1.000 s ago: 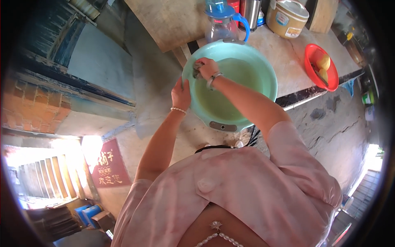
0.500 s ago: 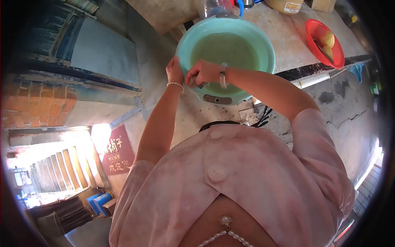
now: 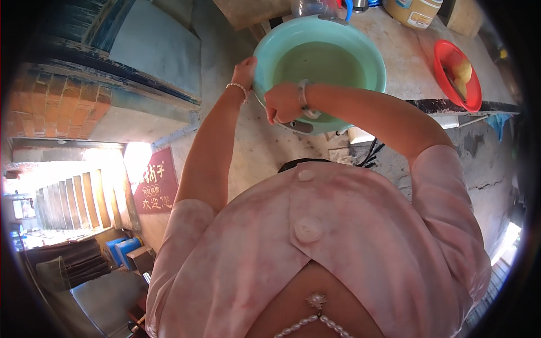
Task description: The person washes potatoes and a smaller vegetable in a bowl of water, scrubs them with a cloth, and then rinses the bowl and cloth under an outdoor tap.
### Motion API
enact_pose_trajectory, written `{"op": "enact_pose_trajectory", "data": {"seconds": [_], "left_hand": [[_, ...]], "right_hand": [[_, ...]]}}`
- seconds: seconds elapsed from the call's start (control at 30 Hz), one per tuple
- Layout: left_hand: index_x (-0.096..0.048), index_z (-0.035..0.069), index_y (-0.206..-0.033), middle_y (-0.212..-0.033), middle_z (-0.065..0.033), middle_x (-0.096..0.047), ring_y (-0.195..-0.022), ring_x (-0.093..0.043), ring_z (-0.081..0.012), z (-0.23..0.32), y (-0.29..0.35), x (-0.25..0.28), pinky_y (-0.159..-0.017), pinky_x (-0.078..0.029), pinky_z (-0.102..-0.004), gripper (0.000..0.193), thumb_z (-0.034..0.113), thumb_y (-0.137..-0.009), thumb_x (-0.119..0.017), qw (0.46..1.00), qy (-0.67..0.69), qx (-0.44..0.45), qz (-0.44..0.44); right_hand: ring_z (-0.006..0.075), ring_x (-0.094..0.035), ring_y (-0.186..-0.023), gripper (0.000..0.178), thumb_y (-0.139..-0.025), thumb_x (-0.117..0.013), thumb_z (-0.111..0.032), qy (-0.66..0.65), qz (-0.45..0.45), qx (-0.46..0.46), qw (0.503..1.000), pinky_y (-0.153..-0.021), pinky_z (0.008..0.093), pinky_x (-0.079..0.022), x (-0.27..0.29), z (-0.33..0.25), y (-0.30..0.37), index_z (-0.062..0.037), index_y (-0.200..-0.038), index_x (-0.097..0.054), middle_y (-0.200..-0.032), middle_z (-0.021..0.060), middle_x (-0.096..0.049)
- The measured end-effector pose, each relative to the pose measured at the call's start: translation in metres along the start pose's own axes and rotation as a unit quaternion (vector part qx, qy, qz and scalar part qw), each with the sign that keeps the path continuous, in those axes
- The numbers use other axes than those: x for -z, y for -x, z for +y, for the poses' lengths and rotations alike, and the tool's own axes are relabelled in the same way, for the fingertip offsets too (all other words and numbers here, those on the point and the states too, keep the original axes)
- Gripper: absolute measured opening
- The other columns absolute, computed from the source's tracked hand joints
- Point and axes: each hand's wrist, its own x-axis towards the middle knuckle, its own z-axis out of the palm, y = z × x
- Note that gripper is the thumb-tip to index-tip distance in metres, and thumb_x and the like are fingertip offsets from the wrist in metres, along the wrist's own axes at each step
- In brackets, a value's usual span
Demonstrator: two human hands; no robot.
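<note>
A pale turquoise basin (image 3: 372, 62) with greenish, cloudy water (image 3: 318, 62) in it stands by the near edge of the worktop. My left hand (image 3: 244, 73) is closed at the basin's left rim. Across the near part of the basin reaches my right arm, and my right hand (image 3: 283, 103) is over the near-left rim with its fingers curled downward. What those fingers hold, if anything, is hidden. A clear bangle circles my right wrist, and a bead bracelet my left.
On the worktop (image 3: 403, 70) to the right sits a red bowl (image 3: 439, 73) with pale yellow pieces and a dark utensil. A tan-filled jar (image 3: 414, 11) and a clear container (image 3: 315, 8) stand behind. A brick wall (image 3: 62, 107) is at the left.
My right hand has shifted slightly toward me, onto the near-left rim. My left hand stays at the left rim. The whole view has turned a little; the basin looks unmoved on the worktop.
</note>
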Motion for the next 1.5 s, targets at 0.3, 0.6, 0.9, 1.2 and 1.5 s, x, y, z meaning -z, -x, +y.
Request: {"op": "enact_pose_trajectory", "data": {"seconds": [0.3, 0.6, 0.9, 1.2, 1.5], "left_hand": [[-0.059, 0.012, -0.099, -0.070, -0.0033, -0.057, -0.054, -0.052, -0.0126, -0.028, -0.025, 0.008, -0.040, -0.039, -0.0270, 0.038, 0.041, -0.078, -0.045, 0.994, -0.027, -0.074, 0.072], [-0.057, 0.014, -0.103, -0.072, -0.0025, -0.058, -0.053, -0.051, -0.0124, -0.010, 0.003, -0.005, -0.039, -0.038, -0.0279, 0.039, 0.041, -0.080, -0.042, 0.991, -0.075, -0.062, 0.094], [-0.050, 0.008, -0.109, -0.077, -0.0086, -0.059, -0.058, -0.057, -0.0154, -0.015, 0.006, -0.005, -0.039, -0.043, -0.0303, 0.046, 0.035, -0.073, -0.057, 0.989, -0.100, -0.093, 0.058], [-0.040, 0.004, -0.112, -0.090, -0.0175, -0.058, -0.082, -0.057, -0.0314, -0.031, 0.061, -0.020, -0.071, -0.045, -0.0369, 0.056, 0.014, -0.061, -0.062, 0.953, -0.177, -0.200, 0.145], [-0.023, 0.005, -0.125, -0.088, -0.0222, -0.057, -0.083, -0.055, -0.0374, -0.025, 0.066, -0.027, -0.070, -0.044, -0.0418, 0.069, 0.020, -0.068, -0.058, 0.974, -0.163, -0.140, 0.074]], "right_hand": [[0.0232, -0.057, -0.066, 0.027, -0.053, -0.048, 0.002, -0.058, -0.012, 0.054, 0.997, -0.058, 0.0327, -0.044, -0.004, 0.016, 0.095, -0.0090, -0.070, -0.067, -0.071, 0.0066, -0.062], [0.0244, -0.051, -0.076, 0.021, -0.059, -0.053, 0.004, 0.130, -0.064, -0.063, 0.987, -0.065, 0.0323, -0.041, 0.029, 0.045, 0.160, -0.0116, -0.066, -0.065, -0.081, 0.0065, -0.050], [0.0276, -0.052, -0.078, 0.023, -0.062, -0.049, 0.001, 0.016, 0.328, 0.014, 0.944, -0.067, 0.0365, -0.042, 0.008, 0.012, 0.124, -0.0103, -0.077, -0.063, -0.077, 0.0082, -0.053], [0.0303, -0.055, -0.074, 0.031, -0.067, -0.046, 0.001, 0.075, 0.013, -0.138, 0.988, -0.068, 0.0356, -0.043, -0.004, 0.063, 0.117, -0.0132, -0.088, -0.064, -0.078, 0.0143, -0.060], [0.0273, -0.050, -0.092, 0.032, -0.075, -0.051, -0.021, -0.096, -0.094, -0.288, 0.948, -0.079, 0.0331, -0.039, -0.026, 0.082, 0.056, -0.0099, -0.105, -0.051, -0.100, 0.0116, -0.053]]}}
